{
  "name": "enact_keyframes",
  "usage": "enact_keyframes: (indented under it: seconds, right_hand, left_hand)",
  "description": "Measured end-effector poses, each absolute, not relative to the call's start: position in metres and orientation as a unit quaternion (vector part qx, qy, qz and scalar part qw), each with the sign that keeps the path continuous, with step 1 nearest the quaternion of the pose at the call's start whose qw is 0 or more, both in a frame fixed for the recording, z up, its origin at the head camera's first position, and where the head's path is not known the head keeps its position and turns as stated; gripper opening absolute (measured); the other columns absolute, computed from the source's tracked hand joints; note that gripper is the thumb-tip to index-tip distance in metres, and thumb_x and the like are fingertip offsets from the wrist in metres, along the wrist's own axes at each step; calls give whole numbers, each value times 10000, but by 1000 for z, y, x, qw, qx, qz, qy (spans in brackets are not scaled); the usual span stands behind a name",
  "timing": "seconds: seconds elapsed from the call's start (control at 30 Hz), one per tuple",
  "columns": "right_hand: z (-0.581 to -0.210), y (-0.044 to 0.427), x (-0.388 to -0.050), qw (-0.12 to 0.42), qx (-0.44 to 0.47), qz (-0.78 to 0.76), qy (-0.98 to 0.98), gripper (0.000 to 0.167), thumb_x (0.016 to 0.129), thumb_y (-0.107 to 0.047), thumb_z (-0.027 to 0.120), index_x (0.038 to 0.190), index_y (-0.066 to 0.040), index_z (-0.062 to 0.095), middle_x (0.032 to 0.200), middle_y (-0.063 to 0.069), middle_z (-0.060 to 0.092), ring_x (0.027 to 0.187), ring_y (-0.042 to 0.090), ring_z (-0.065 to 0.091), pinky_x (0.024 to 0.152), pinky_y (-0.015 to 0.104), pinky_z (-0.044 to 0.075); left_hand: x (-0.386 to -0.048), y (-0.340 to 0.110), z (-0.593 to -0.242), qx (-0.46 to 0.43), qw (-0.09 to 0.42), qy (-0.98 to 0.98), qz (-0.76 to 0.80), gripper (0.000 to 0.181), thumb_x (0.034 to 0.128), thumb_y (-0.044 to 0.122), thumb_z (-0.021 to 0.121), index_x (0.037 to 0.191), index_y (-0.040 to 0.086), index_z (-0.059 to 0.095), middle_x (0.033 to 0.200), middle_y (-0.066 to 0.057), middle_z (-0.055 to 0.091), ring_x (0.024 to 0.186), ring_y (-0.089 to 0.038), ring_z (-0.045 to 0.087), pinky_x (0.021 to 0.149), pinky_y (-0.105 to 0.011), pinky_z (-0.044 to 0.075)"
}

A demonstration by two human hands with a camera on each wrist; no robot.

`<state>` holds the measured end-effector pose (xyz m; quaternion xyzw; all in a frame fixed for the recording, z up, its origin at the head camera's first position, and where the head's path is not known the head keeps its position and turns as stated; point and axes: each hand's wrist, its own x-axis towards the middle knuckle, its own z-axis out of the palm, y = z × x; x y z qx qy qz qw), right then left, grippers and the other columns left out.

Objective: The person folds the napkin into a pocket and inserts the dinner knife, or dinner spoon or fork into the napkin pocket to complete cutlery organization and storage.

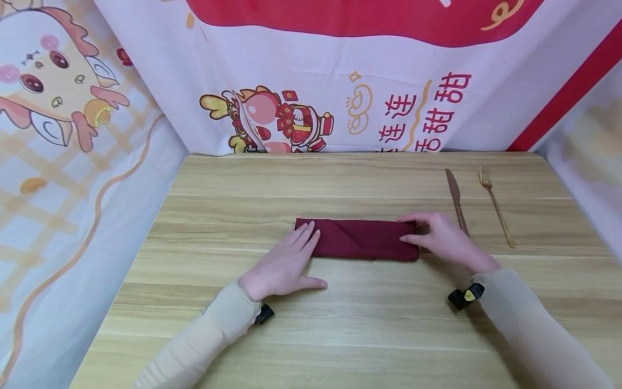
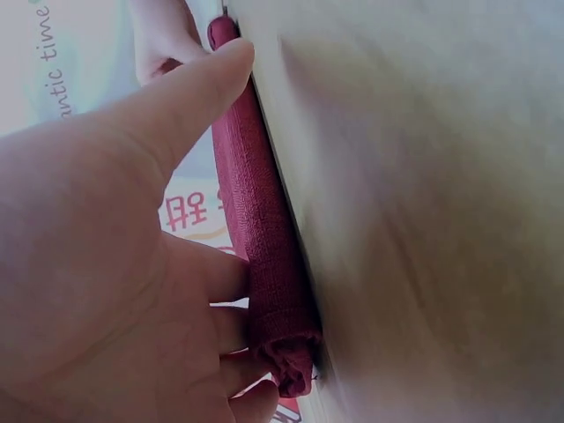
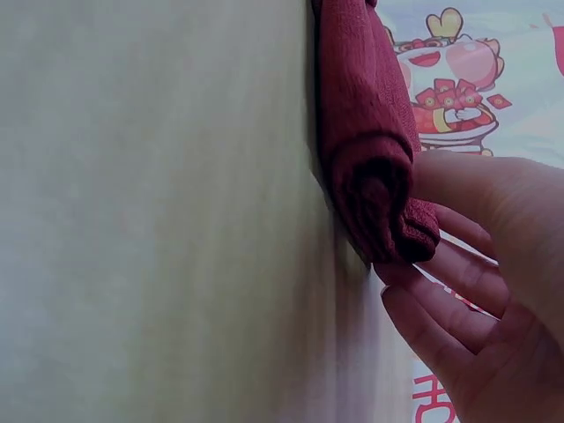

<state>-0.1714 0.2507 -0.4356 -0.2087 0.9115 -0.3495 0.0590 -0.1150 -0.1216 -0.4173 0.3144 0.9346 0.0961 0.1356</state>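
Note:
A dark red cloth napkin [image 1: 364, 239], folded into a long flat strip, lies crosswise on the wooden table. My left hand [image 1: 286, 265] rests its extended fingers on the strip's left end, the thumb spread out over the bare wood. At the right end, my right hand [image 1: 444, 237] grips the cloth between thumb and fingers. The right wrist view shows the layered, rolled end of the napkin [image 3: 374, 203] beside the thumb; the fingers [image 3: 441, 308] bend round behind it. In the left wrist view the napkin [image 2: 256, 203] runs away past the left thumb.
A copper-coloured knife [image 1: 454, 192] lies beyond the right hand, its lower end close to that hand. Right of it is a gold fork [image 1: 497, 208], tines pointing away. Printed cloth hangings [image 1: 291, 65] enclose the table's back and sides.

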Motion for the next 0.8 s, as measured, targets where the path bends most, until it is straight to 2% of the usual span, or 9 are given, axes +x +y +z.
enact_keyframes:
  seconds: [0.27, 0.5, 0.63, 0.8]
  right_hand:
    - [-436, 250, -194, 28, -200, -326, 923, 422, 906, -120, 799, 1293, -4, 679, 1269, 197, 666, 1075, 357, 665, 899, 536, 537]
    - [-437, 250, -207, 15, -200, -310, 929, 478, 929, -160, 779, 1352, 9, 635, 1323, 217, 631, 1184, 396, 613, 961, 567, 491]
    - [-435, 251, -205, 3, -200, -311, 929, 485, 929, -174, 780, 1357, 1, 635, 1335, 202, 629, 1242, 382, 576, 995, 569, 466]
    - [-428, 249, -189, 15, -202, -324, 924, 542, 952, -292, 756, 1407, -40, 604, 1413, 159, 584, 1337, 352, 501, 1068, 563, 406]
  left_hand:
    - [-101, -116, -416, 341, 143, 927, 66, 1188, 837, 782, 606, 1595, -29, 183, 1665, -199, 94, 1532, -334, 66, 1223, -431, 71]
    - [-90, -110, -416, 373, 154, 912, 73, 1229, 810, 796, 622, 1592, -39, 171, 1660, -209, 78, 1531, -334, 55, 1220, -450, 41]
    - [-91, -110, -415, 377, 150, 908, 102, 1193, 824, 766, 642, 1590, -36, 202, 1662, -205, 99, 1531, -335, 72, 1220, -465, 39]
    - [-99, -115, -414, 377, 136, 906, 137, 1154, 833, 730, 672, 1597, -8, 221, 1670, -184, 112, 1534, -323, 84, 1221, -472, 44]
